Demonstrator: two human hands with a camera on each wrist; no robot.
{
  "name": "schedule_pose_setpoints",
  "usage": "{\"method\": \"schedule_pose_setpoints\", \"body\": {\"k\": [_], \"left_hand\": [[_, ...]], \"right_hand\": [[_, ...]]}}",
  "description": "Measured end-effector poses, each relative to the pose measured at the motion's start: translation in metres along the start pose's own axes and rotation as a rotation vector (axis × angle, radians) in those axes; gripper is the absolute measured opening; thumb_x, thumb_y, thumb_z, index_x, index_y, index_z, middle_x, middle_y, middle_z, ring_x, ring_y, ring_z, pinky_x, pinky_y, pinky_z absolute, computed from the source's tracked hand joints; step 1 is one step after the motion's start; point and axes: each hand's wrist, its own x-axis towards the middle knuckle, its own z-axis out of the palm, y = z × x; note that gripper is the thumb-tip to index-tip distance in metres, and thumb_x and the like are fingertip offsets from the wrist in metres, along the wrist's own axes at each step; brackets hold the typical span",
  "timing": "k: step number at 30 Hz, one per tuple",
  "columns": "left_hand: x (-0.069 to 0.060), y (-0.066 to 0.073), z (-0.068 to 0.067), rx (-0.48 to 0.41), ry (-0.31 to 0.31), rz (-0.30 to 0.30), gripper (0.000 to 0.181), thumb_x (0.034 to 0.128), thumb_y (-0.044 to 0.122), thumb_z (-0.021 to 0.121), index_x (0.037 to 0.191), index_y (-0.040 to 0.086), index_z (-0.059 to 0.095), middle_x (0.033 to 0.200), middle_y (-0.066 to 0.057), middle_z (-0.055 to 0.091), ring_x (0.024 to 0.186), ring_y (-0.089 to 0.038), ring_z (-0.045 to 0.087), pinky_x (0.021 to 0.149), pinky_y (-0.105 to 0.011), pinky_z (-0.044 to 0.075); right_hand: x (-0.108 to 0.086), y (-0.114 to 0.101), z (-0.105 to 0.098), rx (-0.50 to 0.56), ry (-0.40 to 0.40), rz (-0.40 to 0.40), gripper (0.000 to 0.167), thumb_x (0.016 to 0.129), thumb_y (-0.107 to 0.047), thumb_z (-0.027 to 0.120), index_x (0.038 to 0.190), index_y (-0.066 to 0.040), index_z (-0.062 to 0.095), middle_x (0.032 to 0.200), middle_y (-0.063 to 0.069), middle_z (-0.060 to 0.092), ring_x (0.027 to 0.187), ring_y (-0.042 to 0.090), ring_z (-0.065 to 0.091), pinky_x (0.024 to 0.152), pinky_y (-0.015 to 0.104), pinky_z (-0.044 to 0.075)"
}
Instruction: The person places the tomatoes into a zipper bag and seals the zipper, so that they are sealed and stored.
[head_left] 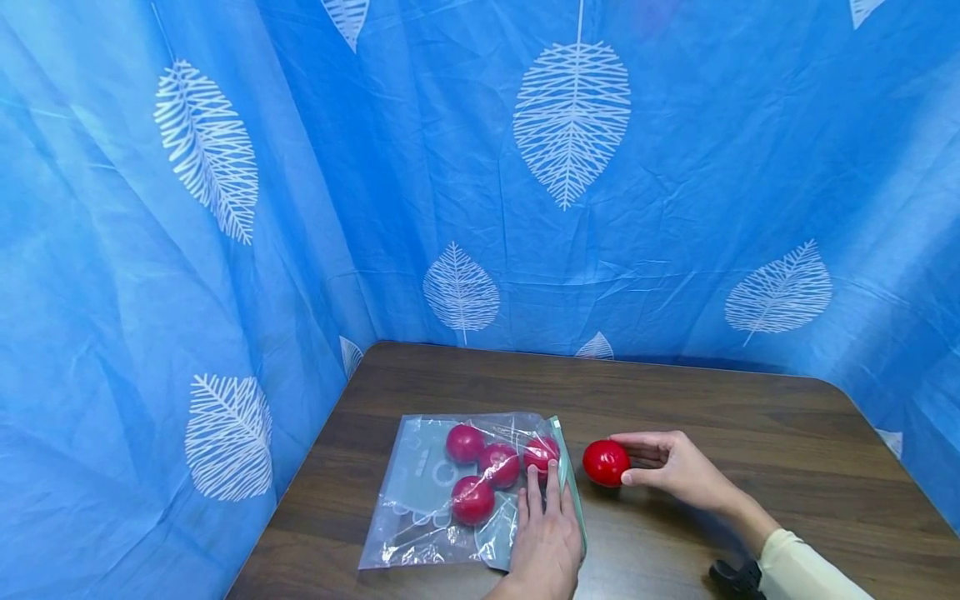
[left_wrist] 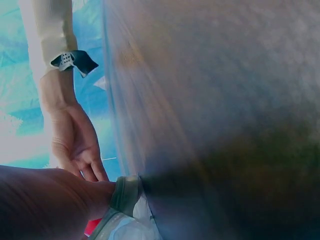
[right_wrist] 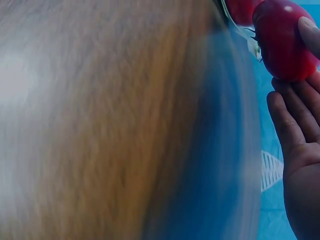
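A clear plastic bag (head_left: 390,533) with a green edge strip lies on the table, with several red tomatoes (head_left: 472,500) inside. My left hand (head_left: 546,542) is on its right side, the fingers laid over the plastic near the rightmost tomato. In the left wrist view, the left thumb passes behind the green strip (left_wrist: 125,197), so the bag's edge is held between thumb and fingers. Just right of the bag, my right hand (head_left: 675,471) grips a loose red tomato (head_left: 606,463) between thumb and fingers. Its green stem end faces the bag in the right wrist view.
The dark wooden table (head_left: 675,400) has rounded far corners. Blue curtains (head_left: 645,275) with white leaf prints hang behind it and along the sides. A black strap (head_left: 735,577) is at the right wrist, beside the pale sleeve (head_left: 802,571).
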Motion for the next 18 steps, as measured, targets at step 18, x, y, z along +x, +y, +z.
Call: {"method": "schedule_pose_setpoints", "body": {"k": [18], "left_hand": [[-0.002,0.001,0.001,0.019,0.053,0.004,0.11,0.0732,0.025,0.1,0.167,0.012,0.043,0.181,-0.007,0.027,0.166,-0.042,0.03,0.128,-0.056,0.041]], "right_hand": [[0.016,0.003,0.026,0.055,-0.077,-0.01,0.055,0.098,-0.02,0.085,0.147,-0.003,0.067,0.145,0.023,0.071,0.127,0.022,0.075,0.102,0.034,0.062]]}}
